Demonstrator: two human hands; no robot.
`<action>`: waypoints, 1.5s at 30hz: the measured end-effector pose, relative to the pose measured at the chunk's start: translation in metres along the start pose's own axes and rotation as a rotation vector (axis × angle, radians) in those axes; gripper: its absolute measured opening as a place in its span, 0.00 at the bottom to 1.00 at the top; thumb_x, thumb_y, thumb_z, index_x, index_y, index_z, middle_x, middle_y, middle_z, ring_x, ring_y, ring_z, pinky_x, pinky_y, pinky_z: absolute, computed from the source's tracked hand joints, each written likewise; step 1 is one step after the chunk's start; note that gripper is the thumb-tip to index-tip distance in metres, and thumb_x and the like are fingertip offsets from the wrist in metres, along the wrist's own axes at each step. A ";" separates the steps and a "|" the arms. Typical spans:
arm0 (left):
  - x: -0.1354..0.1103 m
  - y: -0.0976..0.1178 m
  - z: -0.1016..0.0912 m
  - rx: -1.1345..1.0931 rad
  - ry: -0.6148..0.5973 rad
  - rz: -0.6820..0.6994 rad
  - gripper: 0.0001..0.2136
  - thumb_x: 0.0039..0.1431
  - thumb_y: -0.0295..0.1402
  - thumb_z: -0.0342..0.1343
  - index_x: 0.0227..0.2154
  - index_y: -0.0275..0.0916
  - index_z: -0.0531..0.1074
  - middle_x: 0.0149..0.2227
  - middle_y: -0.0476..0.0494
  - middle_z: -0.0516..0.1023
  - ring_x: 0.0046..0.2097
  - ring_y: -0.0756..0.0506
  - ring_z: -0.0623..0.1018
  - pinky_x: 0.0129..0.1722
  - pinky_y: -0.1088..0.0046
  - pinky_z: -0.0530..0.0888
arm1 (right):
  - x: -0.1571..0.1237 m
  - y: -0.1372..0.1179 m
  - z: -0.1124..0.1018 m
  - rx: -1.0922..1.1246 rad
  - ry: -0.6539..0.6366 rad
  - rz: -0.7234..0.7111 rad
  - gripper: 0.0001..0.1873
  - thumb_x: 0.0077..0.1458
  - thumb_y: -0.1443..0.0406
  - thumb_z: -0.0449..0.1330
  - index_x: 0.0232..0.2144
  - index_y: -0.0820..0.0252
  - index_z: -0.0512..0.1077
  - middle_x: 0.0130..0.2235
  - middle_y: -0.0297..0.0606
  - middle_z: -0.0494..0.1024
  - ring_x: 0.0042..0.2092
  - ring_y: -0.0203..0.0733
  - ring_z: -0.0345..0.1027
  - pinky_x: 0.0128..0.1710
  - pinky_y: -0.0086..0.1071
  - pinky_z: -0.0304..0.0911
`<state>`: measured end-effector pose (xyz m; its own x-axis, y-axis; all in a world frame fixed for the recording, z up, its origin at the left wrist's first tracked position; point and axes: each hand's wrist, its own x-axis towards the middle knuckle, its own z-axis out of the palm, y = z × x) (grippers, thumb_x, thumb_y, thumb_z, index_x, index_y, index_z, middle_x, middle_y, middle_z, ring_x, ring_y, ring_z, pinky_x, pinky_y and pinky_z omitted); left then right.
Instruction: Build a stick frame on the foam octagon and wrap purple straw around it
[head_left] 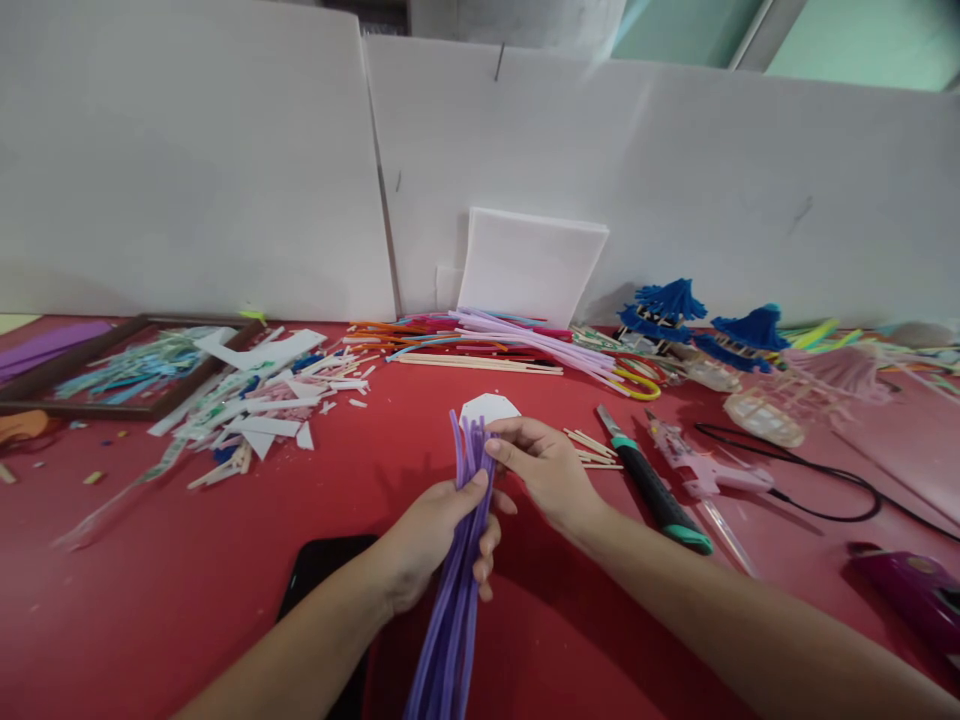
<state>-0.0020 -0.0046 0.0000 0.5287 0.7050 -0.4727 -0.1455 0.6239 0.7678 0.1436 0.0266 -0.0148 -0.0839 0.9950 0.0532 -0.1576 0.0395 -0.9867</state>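
My left hand (439, 535) is wrapped round a bundle of purple straws (454, 610) that runs from the bottom edge up to just past my fingers. My right hand (544, 465) pinches the upper ends of the same straws between thumb and fingers. Just behind both hands a small white octagonal foam piece (490, 408) lies on the red table (187, 560).
A black phone (322, 575) lies under my left forearm. A green-handled cutter (652, 485), a glue gun (701, 465) with black cord, scissors (637, 380), loose coloured straws (495, 340), foam scraps (262, 400), a framed tray (112, 375) and blue straw models (697, 320) surround them. White foam boards (525, 265) stand behind.
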 end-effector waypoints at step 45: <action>-0.001 -0.003 0.012 -0.085 0.096 0.014 0.12 0.63 0.40 0.43 0.28 0.40 0.60 0.22 0.55 0.65 0.13 0.59 0.58 0.11 0.85 0.57 | -0.014 -0.008 0.002 -0.644 -0.122 -0.355 0.14 0.60 0.62 0.51 0.41 0.58 0.74 0.42 0.39 0.79 0.43 0.41 0.72 0.44 0.32 0.64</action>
<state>0.0077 -0.0113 0.0033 0.4439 0.7406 -0.5044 -0.2248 0.6370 0.7374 0.1444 0.0123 -0.0071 -0.2503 0.8966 0.3654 0.4092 0.4400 -0.7993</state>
